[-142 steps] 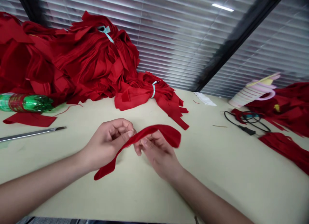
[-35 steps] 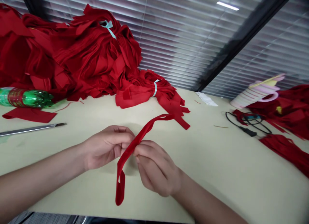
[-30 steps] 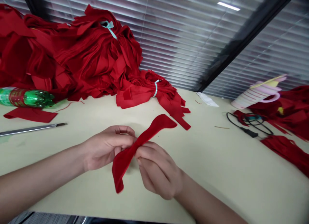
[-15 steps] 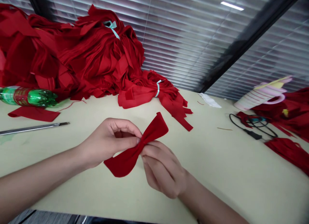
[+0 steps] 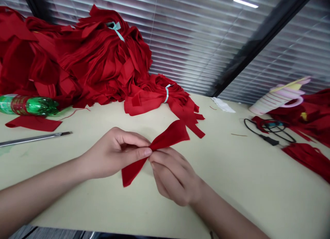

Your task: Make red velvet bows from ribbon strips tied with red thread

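Strip [image 5: 170,134] in the grip is a plain deep red fabric, no pattern at all. Same red in the heap [image 5: 87,64] behind it, with a pale aqua tie [image 5: 167,93], and off right there's a pink-and-cream striped stack [image 5: 273,102].

Bright, soft light; bowed wide-angle edges

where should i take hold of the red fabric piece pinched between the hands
Probably by its upper flared end, coming from the far side, away from the person. The red fabric piece is gathered at its middle and pinched between the left hand and right hand, while that end fans out free with no fingers on it.
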A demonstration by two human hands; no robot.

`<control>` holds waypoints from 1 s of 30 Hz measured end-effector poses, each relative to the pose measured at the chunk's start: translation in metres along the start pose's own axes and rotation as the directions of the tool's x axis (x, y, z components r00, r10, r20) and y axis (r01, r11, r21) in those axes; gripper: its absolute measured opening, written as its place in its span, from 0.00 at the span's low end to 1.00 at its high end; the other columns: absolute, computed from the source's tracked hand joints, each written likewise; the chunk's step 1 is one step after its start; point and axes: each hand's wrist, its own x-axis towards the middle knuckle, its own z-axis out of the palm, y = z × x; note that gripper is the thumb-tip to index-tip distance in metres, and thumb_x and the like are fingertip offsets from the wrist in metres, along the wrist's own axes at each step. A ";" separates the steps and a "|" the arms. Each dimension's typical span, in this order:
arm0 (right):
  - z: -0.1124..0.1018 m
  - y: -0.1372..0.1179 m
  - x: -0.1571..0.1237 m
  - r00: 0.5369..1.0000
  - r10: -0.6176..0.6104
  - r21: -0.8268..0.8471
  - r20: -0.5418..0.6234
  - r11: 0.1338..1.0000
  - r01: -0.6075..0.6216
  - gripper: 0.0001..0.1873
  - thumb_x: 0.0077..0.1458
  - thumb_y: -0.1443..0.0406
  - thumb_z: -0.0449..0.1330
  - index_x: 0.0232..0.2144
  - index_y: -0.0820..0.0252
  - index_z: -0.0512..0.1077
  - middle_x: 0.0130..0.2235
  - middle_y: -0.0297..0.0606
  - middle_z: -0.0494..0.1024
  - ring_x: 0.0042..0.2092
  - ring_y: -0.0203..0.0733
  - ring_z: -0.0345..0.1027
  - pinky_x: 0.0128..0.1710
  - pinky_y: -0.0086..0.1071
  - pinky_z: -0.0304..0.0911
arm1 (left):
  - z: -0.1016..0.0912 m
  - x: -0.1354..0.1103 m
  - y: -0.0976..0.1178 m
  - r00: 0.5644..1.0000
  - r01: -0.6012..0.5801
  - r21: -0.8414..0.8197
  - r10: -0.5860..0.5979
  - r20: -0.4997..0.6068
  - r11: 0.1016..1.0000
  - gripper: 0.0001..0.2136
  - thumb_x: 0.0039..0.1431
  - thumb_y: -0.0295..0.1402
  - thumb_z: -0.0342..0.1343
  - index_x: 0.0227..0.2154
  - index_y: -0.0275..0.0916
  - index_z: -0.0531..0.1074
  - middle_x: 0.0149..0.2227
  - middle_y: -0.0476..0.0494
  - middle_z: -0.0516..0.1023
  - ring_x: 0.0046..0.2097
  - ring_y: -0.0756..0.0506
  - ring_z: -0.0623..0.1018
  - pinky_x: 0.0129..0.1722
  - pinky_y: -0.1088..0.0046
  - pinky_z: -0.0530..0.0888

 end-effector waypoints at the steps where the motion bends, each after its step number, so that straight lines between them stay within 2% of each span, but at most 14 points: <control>1: 0.000 0.000 0.001 1.000 0.016 0.011 0.012 1.000 -0.016 0.09 0.47 0.80 0.54 0.26 0.65 0.66 0.38 0.47 0.71 0.40 0.43 0.66 0.37 0.36 0.72 | -0.001 0.001 -0.001 0.999 0.036 0.007 -0.036 0.029 0.999 0.09 0.57 0.36 0.53 0.27 0.37 0.75 0.30 0.47 0.76 0.34 0.47 0.74 0.33 0.74 0.72; 3: -0.001 -0.001 0.003 0.993 0.103 0.095 0.049 0.990 -0.107 0.10 0.47 0.81 0.54 0.28 0.65 0.66 0.35 0.46 0.71 0.38 0.43 0.66 0.36 0.36 0.71 | 0.000 0.003 -0.003 0.994 0.092 0.011 -0.093 0.057 0.996 0.11 0.59 0.37 0.50 0.28 0.37 0.73 0.29 0.47 0.74 0.32 0.49 0.72 0.31 0.75 0.69; 5: 0.000 -0.003 0.006 0.957 0.277 0.263 0.093 0.920 -0.291 0.11 0.49 0.81 0.52 0.31 0.64 0.65 0.34 0.44 0.71 0.38 0.42 0.67 0.36 0.36 0.70 | 0.002 0.004 -0.005 0.993 0.116 0.004 -0.116 0.029 0.993 0.12 0.61 0.37 0.48 0.29 0.36 0.71 0.27 0.49 0.72 0.29 0.51 0.69 0.29 0.77 0.67; 7: 0.001 -0.005 0.008 0.864 0.481 0.455 0.147 0.743 -0.491 0.10 0.51 0.79 0.50 0.32 0.62 0.64 0.34 0.41 0.70 0.38 0.40 0.67 0.35 0.36 0.69 | 0.007 0.006 -0.007 0.994 0.103 -0.024 -0.103 -0.022 0.994 0.12 0.62 0.36 0.46 0.27 0.35 0.68 0.26 0.51 0.69 0.28 0.53 0.66 0.28 0.79 0.64; 10: 0.003 -0.009 0.011 0.724 0.644 0.643 0.247 0.450 -0.619 0.07 0.54 0.76 0.50 0.30 0.61 0.63 0.33 0.39 0.69 0.38 0.39 0.67 0.37 0.36 0.67 | 0.013 0.006 -0.009 0.992 0.100 -0.118 -0.108 -0.064 0.988 0.12 0.63 0.35 0.45 0.26 0.35 0.66 0.25 0.51 0.67 0.27 0.54 0.64 0.26 0.80 0.62; 14: 0.002 -0.010 0.018 0.638 0.699 0.743 0.322 0.231 -0.628 0.07 0.56 0.74 0.50 0.28 0.60 0.63 0.31 0.35 0.68 0.35 0.37 0.67 0.37 0.35 0.65 | 0.013 0.005 -0.010 0.993 0.110 -0.162 -0.116 -0.028 0.981 0.14 0.63 0.37 0.43 0.26 0.35 0.64 0.24 0.52 0.65 0.25 0.54 0.62 0.25 0.79 0.61; 19: -0.003 -0.002 0.019 0.547 0.729 0.759 0.412 0.058 -0.648 0.09 0.56 0.70 0.53 0.24 0.59 0.64 0.26 0.33 0.68 0.31 0.35 0.65 0.32 0.31 0.63 | 0.010 0.000 -0.011 0.999 0.038 -0.041 -0.037 0.035 0.998 0.15 0.64 0.39 0.41 0.28 0.36 0.65 0.28 0.49 0.67 0.30 0.52 0.67 0.30 0.76 0.65; 22: 0.000 0.003 0.012 0.479 0.683 0.744 0.551 -0.142 -0.653 0.06 0.55 0.67 0.56 0.25 0.59 0.65 0.28 0.34 0.69 0.30 0.36 0.65 0.32 0.34 0.62 | 0.008 -0.003 -0.007 0.991 0.015 -0.030 -0.011 0.134 0.999 0.13 0.64 0.37 0.41 0.30 0.36 0.66 0.29 0.50 0.67 0.31 0.52 0.68 0.31 0.77 0.66; 24: 0.002 0.007 0.009 0.463 0.644 0.744 0.609 -0.262 -0.614 0.06 0.53 0.66 0.57 0.25 0.59 0.66 0.29 0.35 0.69 0.30 0.35 0.65 0.30 0.33 0.62 | 0.007 -0.006 -0.002 0.978 0.001 0.002 -0.001 0.207 1.000 0.12 0.64 0.35 0.41 0.30 0.36 0.66 0.27 0.51 0.66 0.29 0.53 0.67 0.28 0.80 0.65; 26: 0.003 0.011 0.008 0.466 0.630 0.749 0.621 -0.302 -0.589 0.07 0.53 0.66 0.58 0.24 0.61 0.66 0.28 0.35 0.69 0.29 0.34 0.63 0.29 0.32 0.60 | 0.007 -0.009 0.003 0.961 -0.031 0.096 0.003 0.276 0.995 0.11 0.64 0.34 0.41 0.30 0.37 0.65 0.25 0.52 0.64 0.26 0.54 0.64 0.24 0.81 0.63; 28: 0.000 0.016 0.009 0.481 0.631 0.751 0.608 -0.260 -0.608 0.07 0.53 0.66 0.58 0.24 0.61 0.66 0.27 0.35 0.68 0.29 0.33 0.62 0.30 0.31 0.59 | 0.007 -0.011 0.003 0.943 -0.116 0.237 0.033 0.330 0.965 0.10 0.64 0.33 0.43 0.30 0.37 0.66 0.24 0.53 0.63 0.24 0.54 0.63 0.23 0.80 0.63; 30: -0.005 0.022 0.011 0.500 0.617 0.730 0.608 -0.188 -0.657 0.06 0.53 0.66 0.58 0.25 0.62 0.67 0.27 0.35 0.69 0.29 0.33 0.61 0.30 0.31 0.59 | 0.010 -0.011 -0.001 0.936 -0.244 0.406 0.105 0.336 0.881 0.09 0.63 0.32 0.43 0.32 0.37 0.67 0.26 0.51 0.66 0.27 0.53 0.65 0.26 0.78 0.65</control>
